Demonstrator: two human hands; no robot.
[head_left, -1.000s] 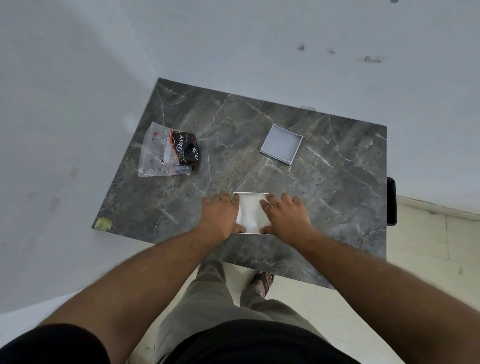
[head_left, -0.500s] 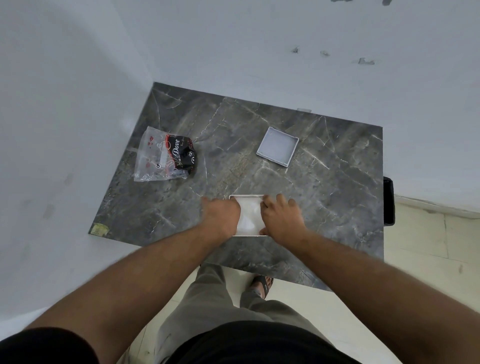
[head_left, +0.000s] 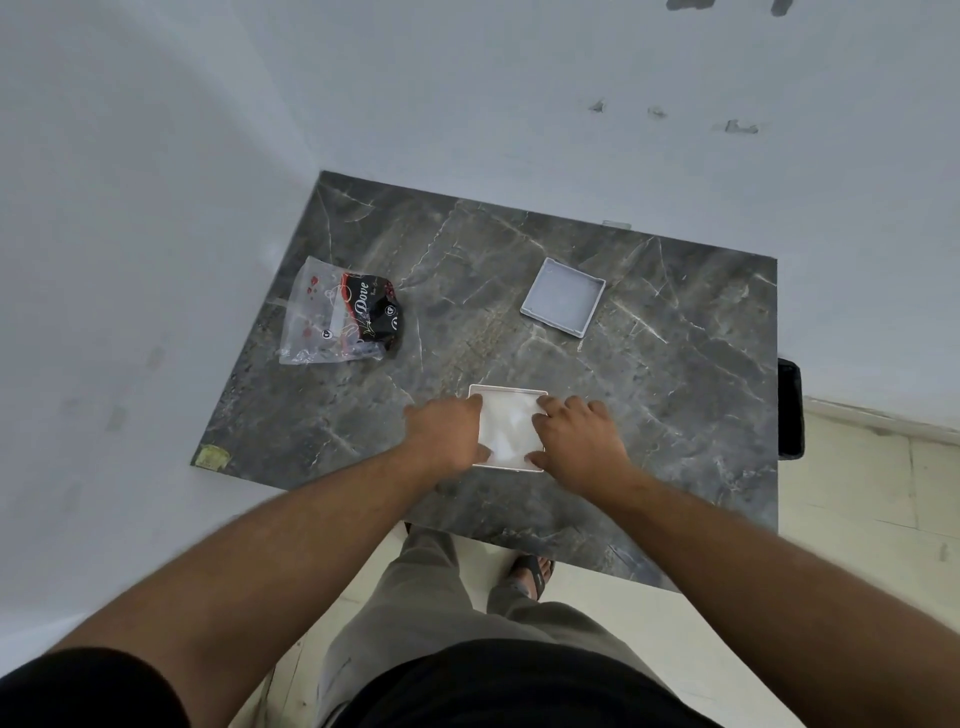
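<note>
White and smooth, the shallow square box (head_left: 511, 426) sits flat on the veined grey marble tabletop (head_left: 675, 415), clasped between left hand (head_left: 447, 434) and right hand (head_left: 579, 439), fingers curled over its side rims. Beyond the grip, rightward, lies a flat grey square lid (head_left: 563, 296); well apart leftward, a crinkled clear Dove bag (head_left: 340, 314).

glossy marble table (head_left: 675, 415), white plastic box (head_left: 509, 426)

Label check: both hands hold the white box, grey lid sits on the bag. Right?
No. The head view shows the lid lying on the table, apart from the bag, to its right. The left hand and right hand do hold the box.
</note>
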